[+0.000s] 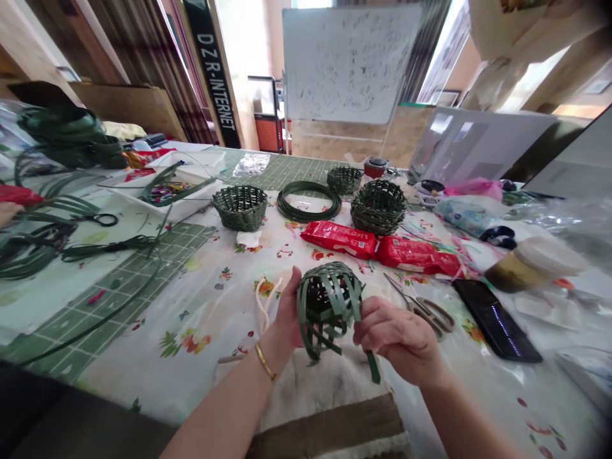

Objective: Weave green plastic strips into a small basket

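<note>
A small dark green woven basket (332,293) is held over the near part of the table, with loose strip ends hanging from its lower side. My left hand (288,309) is closed around the basket's left side, thumb up along it; its other fingers are mostly hidden. At the basket's right edge, my right hand (396,331) pinches a flat green strip (373,368), whose end sticks out below the fingers. Just right of that hand lie scissors (428,312). A pale cord (262,306) rests beside my left wrist.
Woven baskets (241,207) and a coil of green strip (308,203) stand farther back. Red packets (373,247) lie in front of them. A black phone (497,322) and a cup (523,264) are at right. Left are a white tray (191,201), strip bundles and another person's hand (8,213).
</note>
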A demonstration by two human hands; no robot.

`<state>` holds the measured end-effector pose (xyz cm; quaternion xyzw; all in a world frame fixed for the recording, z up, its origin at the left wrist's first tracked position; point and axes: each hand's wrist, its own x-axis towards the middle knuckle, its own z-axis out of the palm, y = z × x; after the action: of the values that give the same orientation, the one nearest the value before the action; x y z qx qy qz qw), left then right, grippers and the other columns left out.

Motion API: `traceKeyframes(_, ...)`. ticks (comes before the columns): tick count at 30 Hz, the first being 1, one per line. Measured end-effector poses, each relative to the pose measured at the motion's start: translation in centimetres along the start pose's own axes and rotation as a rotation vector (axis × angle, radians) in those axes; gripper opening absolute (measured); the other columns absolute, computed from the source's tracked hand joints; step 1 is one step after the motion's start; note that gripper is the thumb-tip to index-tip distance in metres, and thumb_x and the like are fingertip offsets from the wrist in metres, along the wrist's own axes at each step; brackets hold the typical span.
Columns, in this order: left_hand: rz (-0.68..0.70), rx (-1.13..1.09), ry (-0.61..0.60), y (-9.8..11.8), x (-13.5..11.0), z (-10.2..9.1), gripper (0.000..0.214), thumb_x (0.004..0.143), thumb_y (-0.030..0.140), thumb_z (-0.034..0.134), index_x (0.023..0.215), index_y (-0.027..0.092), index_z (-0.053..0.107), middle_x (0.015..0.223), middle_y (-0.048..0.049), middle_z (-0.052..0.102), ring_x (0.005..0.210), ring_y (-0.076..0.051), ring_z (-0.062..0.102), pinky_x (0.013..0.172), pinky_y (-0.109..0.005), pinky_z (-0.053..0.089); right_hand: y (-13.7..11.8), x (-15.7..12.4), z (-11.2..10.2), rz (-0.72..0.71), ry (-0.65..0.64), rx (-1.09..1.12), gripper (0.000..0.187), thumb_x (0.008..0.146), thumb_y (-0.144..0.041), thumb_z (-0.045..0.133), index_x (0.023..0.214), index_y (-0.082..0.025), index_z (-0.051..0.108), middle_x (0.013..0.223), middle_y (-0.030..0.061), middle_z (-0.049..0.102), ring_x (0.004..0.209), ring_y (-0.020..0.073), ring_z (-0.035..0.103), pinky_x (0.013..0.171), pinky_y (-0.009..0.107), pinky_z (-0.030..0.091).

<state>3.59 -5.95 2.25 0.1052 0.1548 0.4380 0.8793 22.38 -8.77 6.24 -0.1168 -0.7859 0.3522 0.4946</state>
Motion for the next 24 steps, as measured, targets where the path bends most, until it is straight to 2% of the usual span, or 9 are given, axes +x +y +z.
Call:
traceKeyframes(4,0.09,-0.055,0.074,-0.2,0.4,-0.2,0.039,0.084,0.047,0.05,0.091,0.012,0.067,0.081,-0.0074,0.072,0.089,-0.025,0.067,0.091,-0.042,0.046,0.0,-0.5,-0.6,0.053,0.159,-0.093,0.012,0.085,-0.024,0.058,0.093,-0.027,0.067,0.075,0.0019,0.066,0.07,0.0165,0.059,0.08,0.039,0.041)
traceKeyframes(7,0.146,-0.109,0.168,-0.3,0.4,-0.3,0.035,0.082,0.044,0.054,0.092,0.012,0.066,0.084,-0.0069,0.073,0.092,-0.025,0.066,0.091,-0.04,0.047,0.3,-0.8,-0.7,0.138,0.223,-0.091,0.01,0.081,-0.033,0.063,0.086,-0.027,0.069,0.072,0.0016,0.065,0.071,0.0172,0.055,0.08,0.039,0.038)
traceKeyframes(12,0.281,-0.133,0.27,-0.1,0.2,0.3,0.028,0.081,0.037,0.057,0.091,0.012,0.067,0.08,-0.0067,0.073,0.092,-0.025,0.066,0.089,-0.041,0.049,1.5,-1.3,-0.4,0.369,0.369,0.161,0.015,0.072,-0.042,0.069,0.073,-0.026,0.068,0.067,0.0012,0.059,0.072,0.0176,0.051,0.073,0.034,0.04)
traceKeyframes(15,0.352,-0.112,0.279,0.3,-0.1,0.6,0.025,0.078,0.032,0.061,0.093,0.013,0.067,0.085,-0.0068,0.073,0.09,-0.025,0.067,0.088,-0.041,0.051,1.8,-1.1,-0.4,0.566,0.464,0.277,0.019,0.064,-0.042,0.075,0.064,-0.024,0.066,0.066,0.0015,0.056,0.067,0.0169,0.05,0.063,0.031,0.042)
traceKeyframes(18,0.408,-0.086,0.273,0.5,-0.5,0.7,0.024,0.076,0.03,0.063,0.093,0.013,0.067,0.088,-0.0067,0.073,0.085,-0.024,0.068,0.087,-0.041,0.052,1.7,-0.8,-0.3,0.73,0.525,0.304,0.021,0.059,-0.037,0.079,0.058,-0.023,0.064,0.065,0.0014,0.054,0.06,0.0152,0.049,0.054,0.028,0.04)
traceKeyframes(21,0.427,-0.097,0.272,0.7,-0.8,0.7,0.024,0.077,0.031,0.063,0.093,0.013,0.067,0.088,-0.0059,0.073,0.081,-0.022,0.069,0.085,-0.04,0.053,1.5,-0.7,-0.2,0.772,0.536,0.328,0.019,0.059,-0.033,0.079,0.057,-0.022,0.063,0.063,0.0002,0.052,0.056,0.0129,0.047,0.05,0.026,0.039)
traceKeyframes(24,0.429,-0.127,0.262,0.8,-1.0,0.8,0.025,0.078,0.033,0.062,0.093,0.014,0.066,0.089,-0.0054,0.073,0.081,-0.02,0.069,0.084,-0.038,0.054,1.4,-0.4,-0.2,0.798,0.562,0.301,0.019,0.057,-0.031,0.08,0.056,-0.022,0.063,0.071,0.0014,0.056,0.06,0.013,0.051,0.053,0.026,0.042)
